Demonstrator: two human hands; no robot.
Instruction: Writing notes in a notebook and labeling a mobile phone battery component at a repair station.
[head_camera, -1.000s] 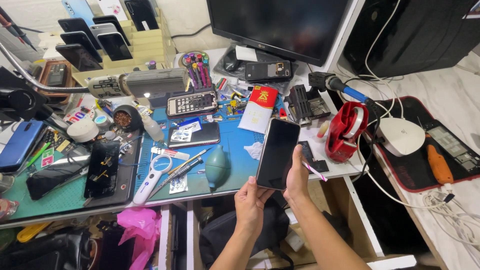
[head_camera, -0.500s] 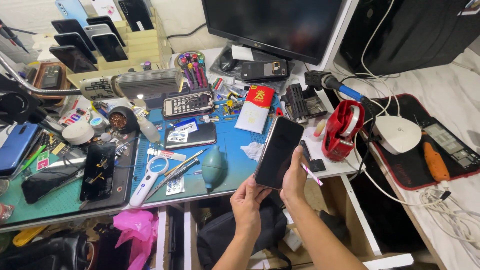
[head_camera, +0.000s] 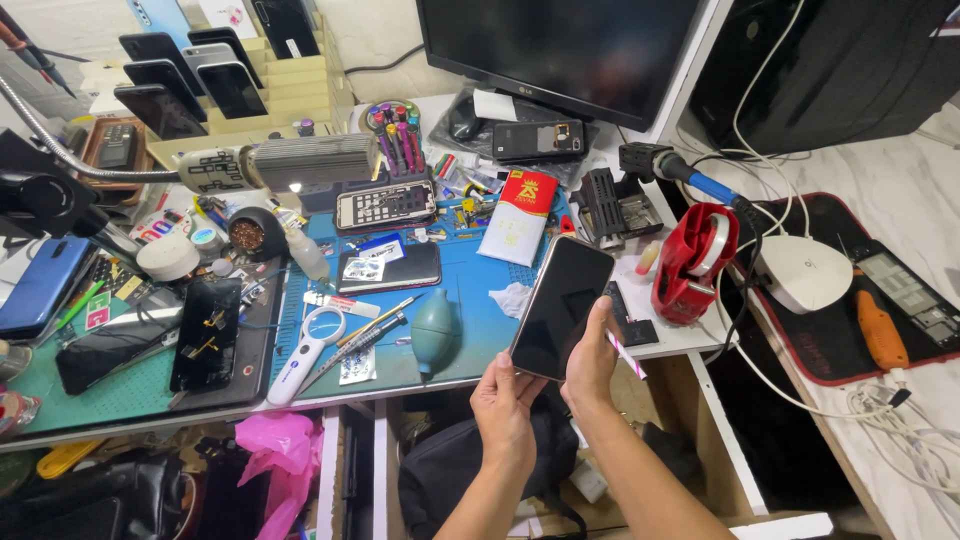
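Both my hands hold a black smartphone with a dark screen, tilted over the front edge of the blue work mat. My left hand supports its lower end from below. My right hand grips its right edge, thumb on the side. A green rubber air blower lies just left of the phone, and a crumpled white tissue sits beside it.
A white magnifier, tweezers, an opened phone, a soldering lamp, a rack of phones, a monitor, a red tape dispenser, a white puck-shaped device and cables crowd the bench. A pink bag hangs below.
The view has shifted slightly; the phone stays in both hands, its position over the mat's front edge nearly the same.
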